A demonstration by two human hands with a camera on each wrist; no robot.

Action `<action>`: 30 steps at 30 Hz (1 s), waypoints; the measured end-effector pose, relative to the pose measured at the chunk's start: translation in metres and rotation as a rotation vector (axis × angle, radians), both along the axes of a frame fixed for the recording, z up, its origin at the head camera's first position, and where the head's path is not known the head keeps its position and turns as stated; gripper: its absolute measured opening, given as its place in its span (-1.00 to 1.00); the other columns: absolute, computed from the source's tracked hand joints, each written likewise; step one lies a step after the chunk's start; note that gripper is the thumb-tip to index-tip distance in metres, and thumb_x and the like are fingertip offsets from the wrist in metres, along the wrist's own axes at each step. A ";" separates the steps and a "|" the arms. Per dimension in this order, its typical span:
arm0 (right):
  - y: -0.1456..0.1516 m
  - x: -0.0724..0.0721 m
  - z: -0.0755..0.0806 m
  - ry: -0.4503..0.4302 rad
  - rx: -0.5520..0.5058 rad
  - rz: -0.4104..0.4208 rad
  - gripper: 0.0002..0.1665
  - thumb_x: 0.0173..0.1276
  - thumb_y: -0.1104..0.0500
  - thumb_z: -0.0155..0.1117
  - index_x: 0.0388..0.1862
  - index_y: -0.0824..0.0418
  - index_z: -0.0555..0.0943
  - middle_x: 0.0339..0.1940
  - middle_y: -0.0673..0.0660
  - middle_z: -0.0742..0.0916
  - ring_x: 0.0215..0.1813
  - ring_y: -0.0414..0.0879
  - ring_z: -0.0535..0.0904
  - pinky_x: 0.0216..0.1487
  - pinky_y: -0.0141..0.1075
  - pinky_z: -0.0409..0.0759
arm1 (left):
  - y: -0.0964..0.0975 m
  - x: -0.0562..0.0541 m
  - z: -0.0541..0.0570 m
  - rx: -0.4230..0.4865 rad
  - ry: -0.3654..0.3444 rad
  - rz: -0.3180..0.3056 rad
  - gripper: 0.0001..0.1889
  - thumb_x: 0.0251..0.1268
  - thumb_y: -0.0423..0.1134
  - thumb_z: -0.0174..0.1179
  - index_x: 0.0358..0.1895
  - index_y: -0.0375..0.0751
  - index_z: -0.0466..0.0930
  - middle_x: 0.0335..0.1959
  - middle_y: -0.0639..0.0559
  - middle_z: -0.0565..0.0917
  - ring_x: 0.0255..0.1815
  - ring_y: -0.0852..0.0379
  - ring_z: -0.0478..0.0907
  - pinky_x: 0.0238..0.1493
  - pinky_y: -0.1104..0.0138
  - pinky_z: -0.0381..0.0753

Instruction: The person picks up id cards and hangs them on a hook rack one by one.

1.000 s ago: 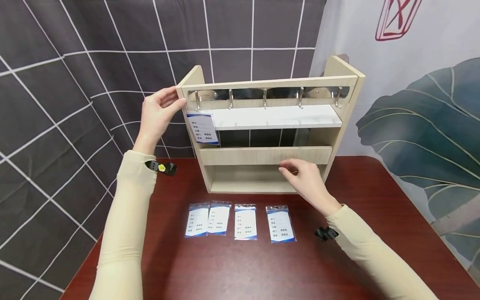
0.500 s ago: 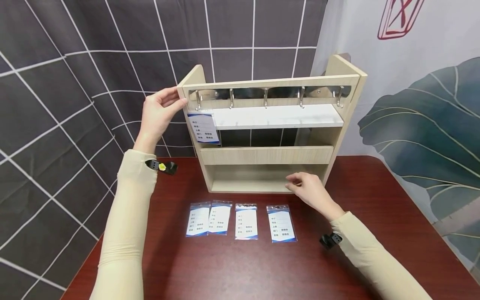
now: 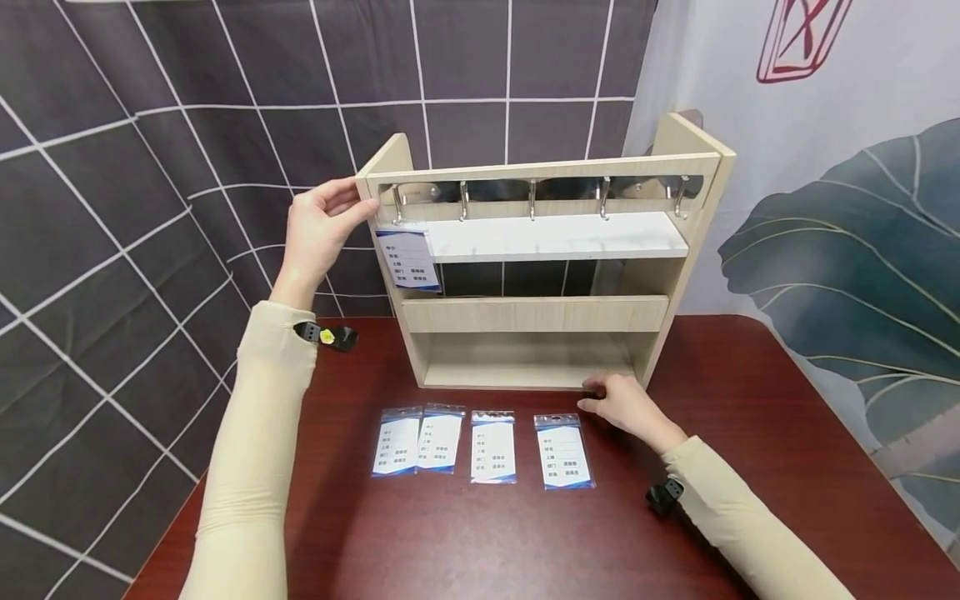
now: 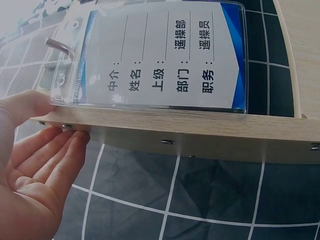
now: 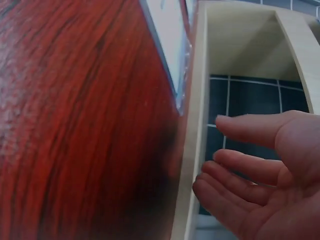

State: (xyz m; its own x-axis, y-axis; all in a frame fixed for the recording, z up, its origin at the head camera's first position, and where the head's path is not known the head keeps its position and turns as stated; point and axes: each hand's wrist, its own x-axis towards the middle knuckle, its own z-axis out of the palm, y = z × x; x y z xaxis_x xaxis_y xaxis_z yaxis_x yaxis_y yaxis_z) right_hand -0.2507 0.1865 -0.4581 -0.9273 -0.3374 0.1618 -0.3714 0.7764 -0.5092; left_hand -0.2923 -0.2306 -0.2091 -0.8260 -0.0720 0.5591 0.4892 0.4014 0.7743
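Observation:
My left hand (image 3: 318, 229) grips the upper left side panel of a pale wooden rack (image 3: 536, 315), thumb at the front edge and fingers along the outer face. Beside that thumb, a badge in a clear plastic sleeve (image 4: 160, 57) hangs from the leftmost metal hook (image 3: 396, 202). My right hand (image 3: 622, 408) is low by the rack's front right corner, holding nothing, with thumb and fingers apart in the right wrist view. Left of it lies the nearest badge (image 3: 564, 454) on the table, not touched. Another badge (image 3: 492, 450) and two overlapping badges (image 3: 397, 442) lie further left.
Several more hooks (image 3: 532, 200) line the rack's top rail, above a white shelf (image 3: 555, 237). The rack stands on a dark red table (image 3: 465, 542). Behind it hangs a dark cloth with white grid lines (image 3: 465, 75).
My right hand has dropped from in front of the rack's lower board to just above the table, moving slightly right. My left hand keeps its grip on the side panel.

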 end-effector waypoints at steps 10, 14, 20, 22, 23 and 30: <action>-0.004 -0.001 -0.003 -0.071 0.082 0.059 -0.50 0.14 0.08 0.54 -0.06 0.41 0.70 -0.17 0.21 0.77 -0.09 0.06 0.66 0.00 -0.01 0.63 | 0.000 -0.002 -0.002 0.003 0.004 0.000 -0.53 0.26 -0.27 0.42 0.21 -0.35 0.63 0.14 -0.25 0.67 0.14 0.09 0.66 0.19 0.34 0.61; -0.007 -0.003 -0.001 -0.095 0.113 0.084 -0.49 0.09 0.07 0.59 -0.08 0.39 0.71 -0.22 0.16 0.75 -0.14 0.00 0.62 -0.03 -0.05 0.63 | 0.000 -0.003 -0.003 0.004 -0.002 0.011 -0.53 0.25 -0.27 0.42 0.20 -0.36 0.63 0.14 -0.26 0.67 0.13 0.11 0.67 0.18 0.34 0.61; -0.010 -0.005 0.000 -0.118 0.139 0.130 -0.55 0.03 0.10 0.63 -0.16 0.33 0.71 -0.28 0.10 0.71 -0.18 -0.03 0.60 -0.05 -0.09 0.61 | -0.001 -0.002 -0.002 -0.007 0.000 0.016 -0.54 0.25 -0.26 0.43 0.19 -0.35 0.64 0.13 -0.26 0.68 0.12 0.11 0.67 0.19 0.34 0.61; -0.010 -0.006 0.001 -0.131 0.143 0.142 -0.60 0.03 0.11 0.63 -0.20 0.30 0.72 -0.30 0.07 0.70 -0.20 -0.05 0.59 -0.06 -0.11 0.60 | -0.001 -0.001 -0.001 -0.013 -0.002 0.019 -0.54 0.24 -0.26 0.43 0.19 -0.35 0.64 0.12 -0.26 0.68 0.12 0.11 0.67 0.19 0.34 0.61; -0.010 -0.006 0.001 -0.137 0.146 0.147 -0.62 0.04 0.12 0.62 -0.22 0.27 0.71 -0.31 0.05 0.69 -0.21 -0.06 0.58 -0.07 -0.12 0.60 | -0.001 -0.001 -0.001 -0.015 -0.003 0.022 -0.54 0.24 -0.26 0.43 0.19 -0.35 0.64 0.12 -0.25 0.68 0.12 0.12 0.67 0.19 0.34 0.61; -0.013 -0.007 0.004 -0.221 0.108 0.161 -0.77 0.06 0.21 0.60 -0.37 0.19 0.68 -0.43 -0.02 0.63 -0.32 -0.14 0.49 -0.21 -0.27 0.51 | 0.000 -0.002 -0.002 0.011 0.002 0.014 -0.55 0.24 -0.28 0.43 0.18 -0.38 0.64 0.11 -0.27 0.68 0.10 0.13 0.68 0.18 0.35 0.61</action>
State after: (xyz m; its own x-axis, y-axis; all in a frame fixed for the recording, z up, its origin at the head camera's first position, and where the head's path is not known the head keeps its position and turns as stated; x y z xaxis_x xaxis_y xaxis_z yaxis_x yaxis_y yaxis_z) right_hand -0.2573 0.1739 -0.4539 -0.8691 -0.4875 -0.0831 -0.3835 0.7704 -0.5094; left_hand -0.2939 -0.2310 -0.2109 -0.8239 -0.0895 0.5596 0.4849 0.3999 0.7778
